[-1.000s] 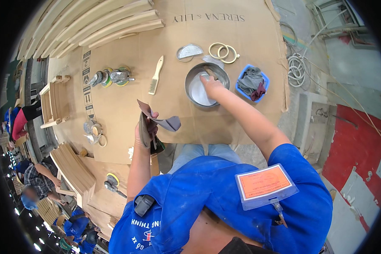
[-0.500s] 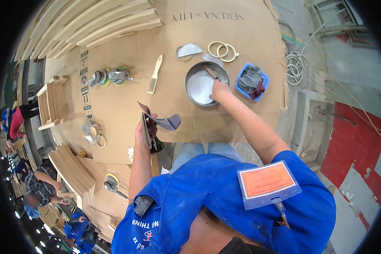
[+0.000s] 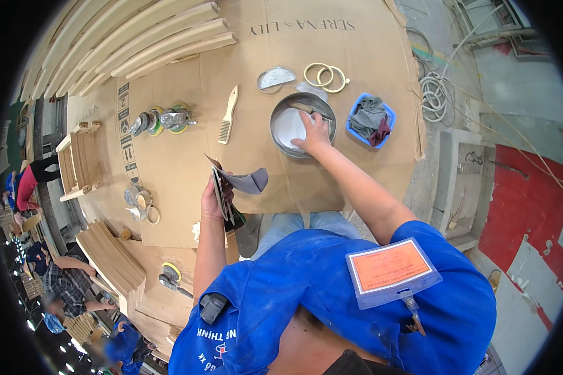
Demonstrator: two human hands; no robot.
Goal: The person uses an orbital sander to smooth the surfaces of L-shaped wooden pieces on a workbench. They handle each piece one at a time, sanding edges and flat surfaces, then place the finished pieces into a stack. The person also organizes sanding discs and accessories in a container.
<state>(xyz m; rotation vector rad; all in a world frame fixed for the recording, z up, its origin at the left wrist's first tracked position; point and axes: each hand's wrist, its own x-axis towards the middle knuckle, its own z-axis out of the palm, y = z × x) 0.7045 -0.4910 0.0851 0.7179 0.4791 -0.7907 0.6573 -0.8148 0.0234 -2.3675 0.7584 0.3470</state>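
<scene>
My left hand (image 3: 214,201) grips a stack of sandpaper (image 3: 246,180) in front of me, its grey top sheet curling out to the right. A green-edged piece (image 3: 236,220) shows beneath it. To the right, my right hand (image 3: 316,132) is over a round metal bowl (image 3: 278,147), fingers spread. White material (image 3: 289,125) covers much of the bowl's inside. A tool with a wooden handle (image 3: 301,107) lies across the bowl's far side, close to my fingertips; I cannot tell whether they touch it.
On the cardboard-covered table (image 3: 181,169) lie a wooden-handled brush (image 3: 229,115), tape rolls (image 3: 319,75), a half-round clear-and-silver piece (image 3: 276,77) and sanders (image 3: 175,119). A blue basket (image 3: 370,142) holds rags. Wooden slats (image 3: 169,47) lie far left; several people are beyond the left side.
My right hand has let go of the tool's handle and moved slightly left, fingers spreading over the bowl. The handle now lies at the bowl's far side. My left hand keeps its hold.
</scene>
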